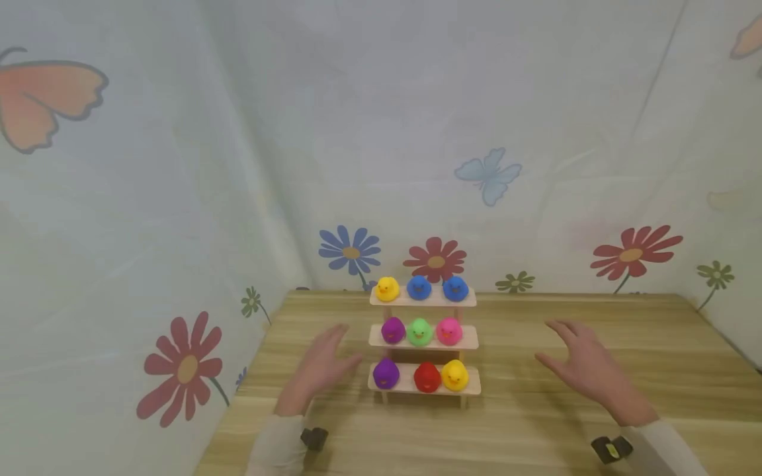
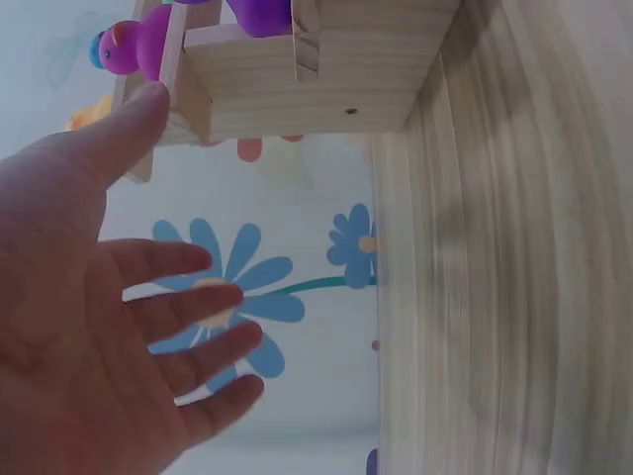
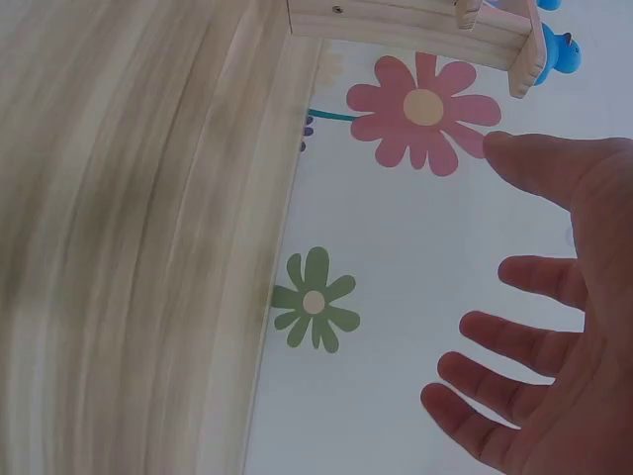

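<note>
A three-tier wooden shelf (image 1: 424,338) stands on the table. Its top tier bears a yellow duck (image 1: 387,289) and two blue ducks, the middle one a purple, a green (image 1: 419,332) and a pink duck, the lowest a purple (image 1: 386,374), a red (image 1: 427,377) and a yellow duck. To the shelf's left is the left hand (image 1: 320,365), fingers spread, holding nothing. The right hand (image 1: 586,367) is held farther off on the right side, fingers apart and empty. In the left wrist view the left thumb overlaps the shelf's edge; contact cannot be told.
The wood-grain table (image 1: 512,430) reaches to a pale cloth backdrop (image 1: 381,132) printed with flowers and butterflies. Cloth also hangs along the left and right sides. Each wrist wears a dark band, the left one (image 1: 314,438) beside a light sleeve.
</note>
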The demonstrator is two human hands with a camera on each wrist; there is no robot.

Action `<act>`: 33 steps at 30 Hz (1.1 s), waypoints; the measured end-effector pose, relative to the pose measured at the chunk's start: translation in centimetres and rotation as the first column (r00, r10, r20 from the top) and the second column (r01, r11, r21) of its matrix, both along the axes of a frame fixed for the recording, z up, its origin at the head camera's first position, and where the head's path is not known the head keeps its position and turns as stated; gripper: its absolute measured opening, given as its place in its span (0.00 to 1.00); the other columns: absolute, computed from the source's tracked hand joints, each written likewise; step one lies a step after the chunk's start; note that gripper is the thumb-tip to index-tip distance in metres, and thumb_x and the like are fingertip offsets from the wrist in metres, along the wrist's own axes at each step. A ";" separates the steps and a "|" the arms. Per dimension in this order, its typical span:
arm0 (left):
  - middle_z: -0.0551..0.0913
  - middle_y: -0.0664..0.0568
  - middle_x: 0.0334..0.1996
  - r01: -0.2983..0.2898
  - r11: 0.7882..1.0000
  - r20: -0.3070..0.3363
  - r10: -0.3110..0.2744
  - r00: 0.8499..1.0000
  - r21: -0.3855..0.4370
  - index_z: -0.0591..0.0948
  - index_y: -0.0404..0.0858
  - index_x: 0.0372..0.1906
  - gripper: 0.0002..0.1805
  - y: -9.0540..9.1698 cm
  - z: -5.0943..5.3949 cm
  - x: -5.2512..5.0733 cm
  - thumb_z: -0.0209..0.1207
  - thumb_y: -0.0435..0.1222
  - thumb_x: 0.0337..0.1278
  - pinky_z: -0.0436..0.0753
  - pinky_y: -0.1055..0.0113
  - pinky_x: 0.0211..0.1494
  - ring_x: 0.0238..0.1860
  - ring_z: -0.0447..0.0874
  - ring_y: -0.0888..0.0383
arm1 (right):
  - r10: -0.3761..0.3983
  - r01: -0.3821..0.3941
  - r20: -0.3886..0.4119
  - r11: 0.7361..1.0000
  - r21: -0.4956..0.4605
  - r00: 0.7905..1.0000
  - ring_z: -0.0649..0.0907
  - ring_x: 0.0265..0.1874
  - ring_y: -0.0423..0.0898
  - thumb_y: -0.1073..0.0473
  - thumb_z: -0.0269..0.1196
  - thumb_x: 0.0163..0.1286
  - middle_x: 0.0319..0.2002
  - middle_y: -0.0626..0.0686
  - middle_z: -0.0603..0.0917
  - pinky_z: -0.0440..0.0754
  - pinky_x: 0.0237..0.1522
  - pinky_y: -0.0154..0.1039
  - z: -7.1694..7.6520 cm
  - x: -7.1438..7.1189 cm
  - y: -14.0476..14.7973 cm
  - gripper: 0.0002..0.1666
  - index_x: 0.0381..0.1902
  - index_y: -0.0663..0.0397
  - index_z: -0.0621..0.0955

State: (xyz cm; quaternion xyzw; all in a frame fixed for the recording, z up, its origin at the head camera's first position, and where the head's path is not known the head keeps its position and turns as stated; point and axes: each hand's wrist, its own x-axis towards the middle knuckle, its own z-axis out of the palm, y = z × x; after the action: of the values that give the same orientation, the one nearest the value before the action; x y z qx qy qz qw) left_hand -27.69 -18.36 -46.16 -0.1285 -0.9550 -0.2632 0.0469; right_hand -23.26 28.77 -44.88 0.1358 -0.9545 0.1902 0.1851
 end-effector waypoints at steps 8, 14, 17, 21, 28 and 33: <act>0.64 0.52 0.68 0.038 0.979 0.123 -0.064 0.990 0.202 0.64 0.48 0.69 0.48 2.3 1.0 -0.8 0.63 0.64 0.41 0.62 0.47 0.66 0.68 0.58 0.49 | 0.033 -0.033 -0.007 0.999 -0.026 0.999 0.73 0.50 0.67 0.48 0.66 0.60 0.52 0.68 0.75 0.71 0.48 0.65 1.1 -0.8 -1.6 0.36 0.59 0.65 0.72; 0.67 0.49 0.65 0.141 0.967 0.080 -0.161 0.984 0.210 0.65 0.42 0.68 0.46 3.2 1.0 -1.5 0.64 0.59 0.45 0.64 0.49 0.65 0.66 0.62 0.48 | 0.063 -0.063 -0.019 0.998 -0.017 0.998 0.74 0.50 0.65 0.50 0.67 0.59 0.52 0.67 0.76 0.72 0.49 0.63 1.9 -1.3 -3.0 0.35 0.58 0.65 0.73; 0.68 0.47 0.65 0.165 0.963 0.069 -0.183 0.981 0.213 0.65 0.41 0.68 0.45 3.4 0.8 -1.7 0.64 0.57 0.46 0.65 0.50 0.65 0.64 0.65 0.48 | 0.084 -0.084 -0.037 0.996 -0.004 0.996 0.74 0.51 0.64 0.50 0.68 0.58 0.52 0.66 0.77 0.72 0.50 0.62 2.1 -1.6 -3.6 0.34 0.57 0.65 0.74; 0.69 0.47 0.64 0.168 0.960 0.072 -0.189 0.979 0.223 0.65 0.41 0.68 0.45 3.4 0.7 -1.8 0.65 0.56 0.46 0.68 0.51 0.63 0.63 0.67 0.48 | 0.084 -0.084 -0.030 0.996 0.006 0.996 0.74 0.51 0.63 0.48 0.67 0.59 0.52 0.64 0.77 0.72 0.51 0.62 2.5 -1.9 -4.3 0.34 0.58 0.63 0.74; 0.71 0.46 0.62 0.207 0.951 0.051 -0.224 0.973 0.230 0.66 0.40 0.67 0.41 3.2 0.7 -2.1 0.63 0.53 0.50 0.73 0.52 0.58 0.57 0.72 0.49 | 0.111 -0.111 -0.027 0.993 -0.033 0.994 0.73 0.53 0.63 0.49 0.67 0.59 0.54 0.63 0.76 0.71 0.53 0.62 3.2 -2.8 -5.8 0.33 0.57 0.61 0.75; 0.72 0.47 0.62 0.204 0.952 0.066 -0.224 0.972 0.230 0.68 0.40 0.66 0.39 3.1 0.8 -2.4 0.63 0.53 0.50 0.74 0.53 0.57 0.56 0.73 0.50 | 0.152 -0.158 -0.089 0.986 -0.053 0.984 0.77 0.46 0.59 0.51 0.68 0.58 0.52 0.61 0.77 0.77 0.46 0.57 3.7 -3.9 -6.9 0.32 0.57 0.61 0.75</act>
State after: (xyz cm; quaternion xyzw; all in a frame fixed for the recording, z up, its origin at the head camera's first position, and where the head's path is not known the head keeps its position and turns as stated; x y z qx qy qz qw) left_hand -30.12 -15.21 -45.41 -0.2132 -0.9012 -0.3771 -0.0118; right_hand -27.11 21.83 -41.20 0.2120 -0.9262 0.2265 0.2140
